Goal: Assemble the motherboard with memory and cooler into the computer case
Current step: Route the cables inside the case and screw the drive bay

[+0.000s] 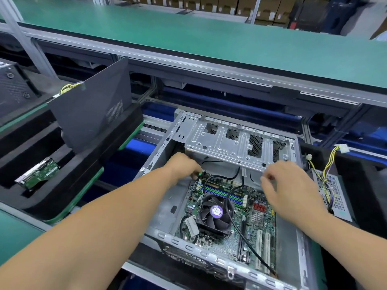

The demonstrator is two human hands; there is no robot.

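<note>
1. The motherboard (240, 218) lies flat on the floor of the open case (165, 208), its far edge tucked under the drive cage (226, 143). I judge it a stiff but fragile thing: a thin green board crowded with small parts, best held by its bare edges and never by the components.
2. The cooler (215, 216) sits on the board just left of its middle, a black finned block with a round fan and a purple hub label. It probably makes that side the heavier, so the board would tip if lifted by one corner.
3. The memory (226, 194) lies just beyond the cooler, in long green and blue slots. These are thin and edge-on, likely easy to knock.
4. A black cable (236, 218) crosses the cooler toward the board's near right corner; it is soft and could snag.
5. The left hand (184, 166) is at the board's far left corner, fingers curled and apparently pinching something small there; what it is I cannot tell.
6. The right hand (287, 185) hovers over the board's far right part, fingers loosely bent, holding nothing visible.
7. The case is grey stamped steel, smooth, with punched holes and edges likely sharp.
8. Right of the case hang yellow and black wires (328, 168). Left of it, a dark side panel (92, 114) leans upright on the bench (16, 231).
</note>
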